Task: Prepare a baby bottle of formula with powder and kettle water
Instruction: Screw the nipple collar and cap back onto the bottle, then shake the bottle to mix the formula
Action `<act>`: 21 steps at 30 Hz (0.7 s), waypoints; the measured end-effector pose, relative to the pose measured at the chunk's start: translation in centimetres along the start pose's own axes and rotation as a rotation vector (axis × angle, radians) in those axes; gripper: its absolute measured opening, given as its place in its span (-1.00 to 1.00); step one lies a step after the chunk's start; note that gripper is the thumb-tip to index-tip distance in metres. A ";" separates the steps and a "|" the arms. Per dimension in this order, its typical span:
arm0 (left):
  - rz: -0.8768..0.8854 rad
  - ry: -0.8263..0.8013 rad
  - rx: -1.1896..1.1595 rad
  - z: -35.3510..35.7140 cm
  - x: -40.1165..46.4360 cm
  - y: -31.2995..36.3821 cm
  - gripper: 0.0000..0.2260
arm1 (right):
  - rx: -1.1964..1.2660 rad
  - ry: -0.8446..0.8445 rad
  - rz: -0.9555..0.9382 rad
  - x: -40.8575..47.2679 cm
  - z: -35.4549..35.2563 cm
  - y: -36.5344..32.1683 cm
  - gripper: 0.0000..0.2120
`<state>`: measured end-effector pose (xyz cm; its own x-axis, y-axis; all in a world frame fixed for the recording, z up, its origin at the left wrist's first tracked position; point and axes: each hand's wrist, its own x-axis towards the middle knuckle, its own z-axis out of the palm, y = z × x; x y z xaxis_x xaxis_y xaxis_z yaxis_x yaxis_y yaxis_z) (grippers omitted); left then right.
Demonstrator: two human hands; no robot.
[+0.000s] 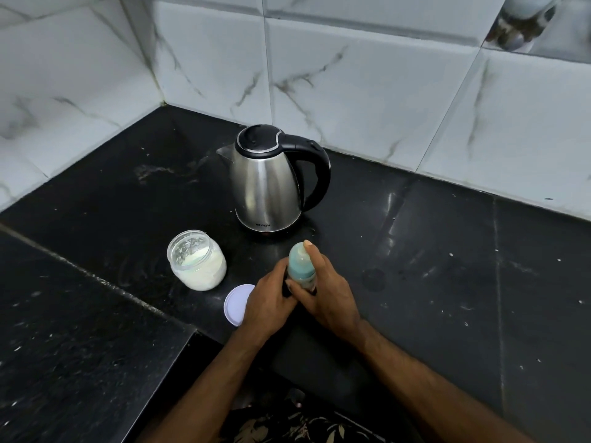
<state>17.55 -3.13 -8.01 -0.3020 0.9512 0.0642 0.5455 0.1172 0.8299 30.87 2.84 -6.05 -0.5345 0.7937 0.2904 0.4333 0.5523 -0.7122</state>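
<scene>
A small baby bottle [300, 263] with a teal collar and a clear cap stands upright on the black counter [431, 251]. My left hand [267, 303] wraps its lower body from the left. My right hand [326, 292] grips it from the right, one finger stretched up along the cap. Behind the bottle stands a steel kettle [267, 183] with a black lid and handle, lid closed, spout pointing left. To the left sits an open glass jar [196, 260] of white powder. Its pale round lid [236, 303] lies flat on the counter, partly hidden by my left hand.
The counter runs into a corner of white marble-patterned wall tiles [367, 91]. The counter's front edge steps inward just below my forearms. White specks dot the dark surface.
</scene>
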 end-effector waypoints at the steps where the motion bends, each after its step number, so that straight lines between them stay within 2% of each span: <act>1: 0.025 -0.011 0.016 -0.2 -0.1 -0.1 -0.56 | 0.001 -0.006 0.002 0.0 0.0 0.0 -0.18; 5: 0.134 -0.016 0.087 -1.5 -0.7 -0.7 -0.54 | -0.005 -0.027 0.015 -0.1 -0.2 0.0 -0.19; 9: 0.145 0.037 0.296 -3.0 -1.7 -2.5 -0.39 | -0.016 -0.051 0.027 -0.1 -0.3 -0.1 -0.17; 14: 0.169 0.103 0.351 -4.5 -2.6 -4.3 -0.36 | -0.002 -0.055 0.061 -0.2 -0.2 -0.1 -0.17; 19: 0.142 0.093 0.396 -4.6 -2.7 -5.9 -0.34 | 0.052 -0.098 0.076 0.0 -0.6 -0.2 -0.22; 21: 0.146 0.088 0.412 -4.5 -2.6 -6.1 -0.36 | 0.088 -0.093 0.089 0.4 -1.0 -0.2 -0.14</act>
<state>11.48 -7.59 -10.75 -0.2546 0.9403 0.2259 0.8481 0.1049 0.5193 31.26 3.28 -5.15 -0.5635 0.8093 0.1658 0.4192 0.4530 -0.7868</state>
